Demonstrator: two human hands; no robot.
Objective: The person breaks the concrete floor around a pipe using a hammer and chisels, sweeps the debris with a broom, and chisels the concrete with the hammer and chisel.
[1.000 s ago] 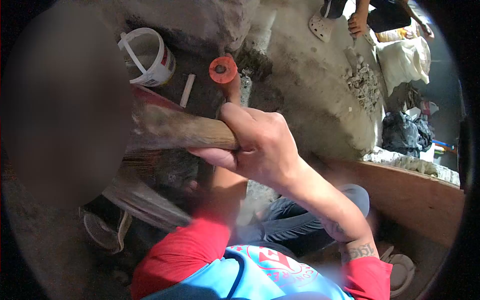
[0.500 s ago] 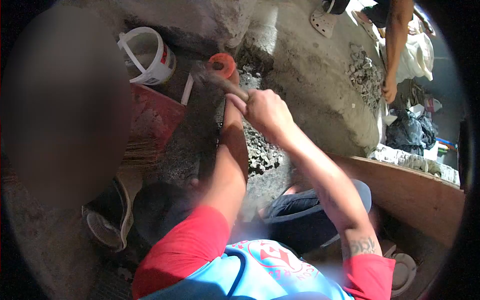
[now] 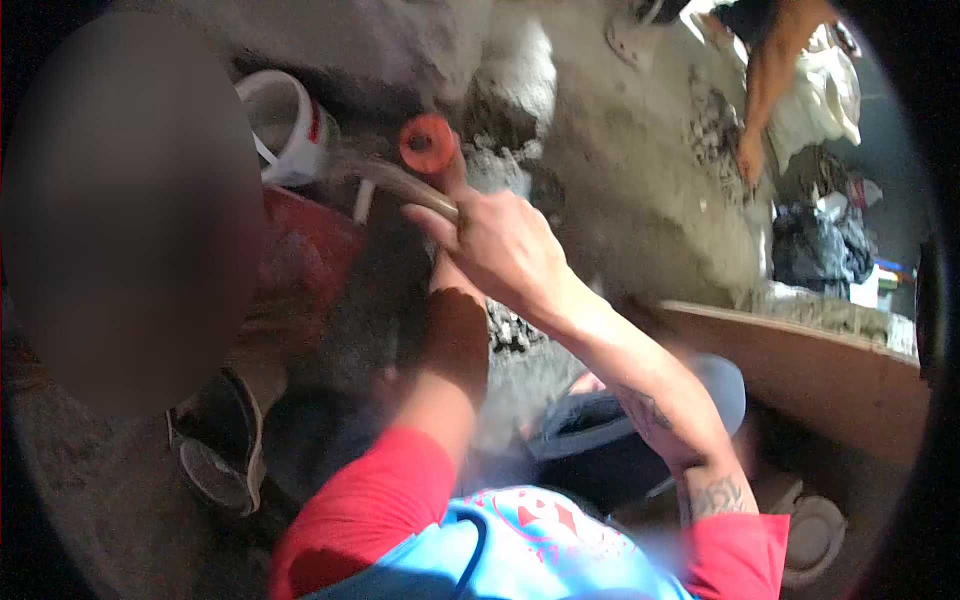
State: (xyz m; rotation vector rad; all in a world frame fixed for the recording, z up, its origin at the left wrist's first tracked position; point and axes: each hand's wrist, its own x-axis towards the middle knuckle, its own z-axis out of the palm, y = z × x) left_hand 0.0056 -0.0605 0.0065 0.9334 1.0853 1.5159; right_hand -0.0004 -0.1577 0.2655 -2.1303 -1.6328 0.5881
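Observation:
My right hand (image 3: 505, 240) is wrapped round the wooden handle (image 3: 428, 196) of a hammer-like tool, whose far end is smeared by motion just left of and below an orange round guard (image 3: 427, 143). Beneath that guard, my left hand (image 3: 455, 178) grips the orange-topped tool; its fingers are mostly hidden. The guard has a dark centre, and the tool's lower part is out of sight. Broken grey rubble (image 3: 512, 332) lies on the ground below my right wrist.
A white bucket (image 3: 298, 135) stands at the upper left, above a red flat object (image 3: 305, 245). Another person's hand (image 3: 750, 158) is near a rubble pile (image 3: 712, 125). Black bags (image 3: 818, 245) and a wooden board (image 3: 800, 360) lie on the right. A dark blur covers the far left.
From near the camera, my right hand has lowered the handled tool towards the orange guard, then shifted slightly left. The other person's arm reached down beside the rubble. The view has shifted slightly.

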